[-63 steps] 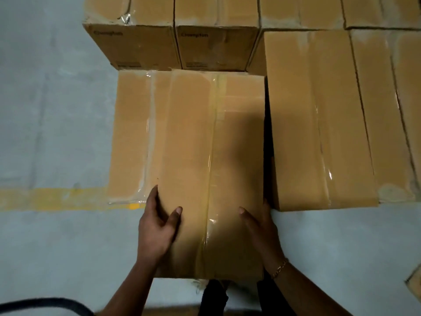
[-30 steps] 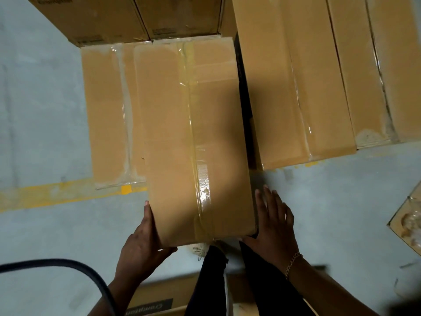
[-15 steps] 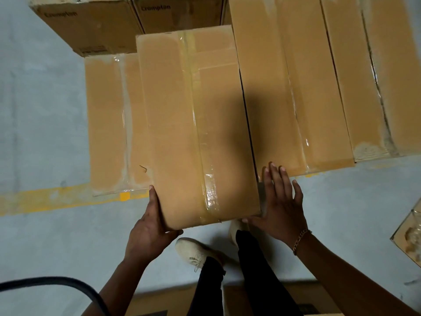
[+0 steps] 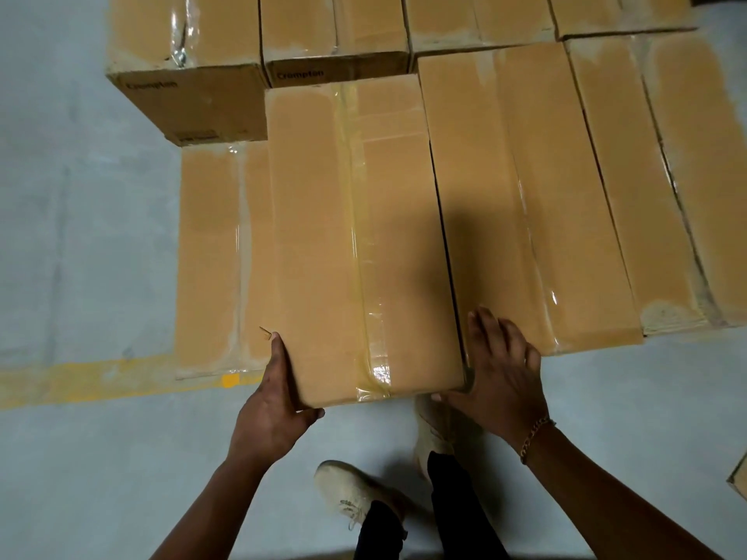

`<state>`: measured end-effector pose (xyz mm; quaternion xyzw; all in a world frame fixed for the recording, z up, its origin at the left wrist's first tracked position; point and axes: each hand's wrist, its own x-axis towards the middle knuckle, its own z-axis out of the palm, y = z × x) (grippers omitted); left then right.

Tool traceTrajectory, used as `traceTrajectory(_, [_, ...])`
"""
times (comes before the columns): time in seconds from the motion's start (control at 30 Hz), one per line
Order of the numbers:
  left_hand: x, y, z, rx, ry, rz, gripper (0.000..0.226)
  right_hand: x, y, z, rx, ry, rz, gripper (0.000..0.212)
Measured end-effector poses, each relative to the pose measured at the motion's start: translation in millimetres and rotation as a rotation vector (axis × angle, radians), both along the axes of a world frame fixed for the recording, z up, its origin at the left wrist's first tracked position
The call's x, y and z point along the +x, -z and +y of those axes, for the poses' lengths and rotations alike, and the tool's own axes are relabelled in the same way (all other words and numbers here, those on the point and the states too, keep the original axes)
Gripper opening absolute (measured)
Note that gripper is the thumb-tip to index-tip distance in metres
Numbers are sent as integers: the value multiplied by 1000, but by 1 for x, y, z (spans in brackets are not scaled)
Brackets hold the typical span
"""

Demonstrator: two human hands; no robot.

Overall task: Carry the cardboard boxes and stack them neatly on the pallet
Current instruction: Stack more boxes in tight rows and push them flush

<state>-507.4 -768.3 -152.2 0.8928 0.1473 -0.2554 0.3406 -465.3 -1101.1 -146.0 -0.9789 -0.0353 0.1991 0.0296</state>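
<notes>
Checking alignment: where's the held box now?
Head view, centre: the held box sits atop the lower box, beside the right neighbour box, its near end between left hand and right hand.

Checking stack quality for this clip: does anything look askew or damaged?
Yes. The handled box juts out nearer than its right neighbour, not flush. The clear tape on the far-left box looks torn and crumpled.
</notes>
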Motion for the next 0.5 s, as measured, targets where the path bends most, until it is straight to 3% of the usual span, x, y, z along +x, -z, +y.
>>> traceTrajectory(0.5, [26, 8, 5, -10, -29, -8, 144, 20, -5, 5, -57, 0, -77, 120])
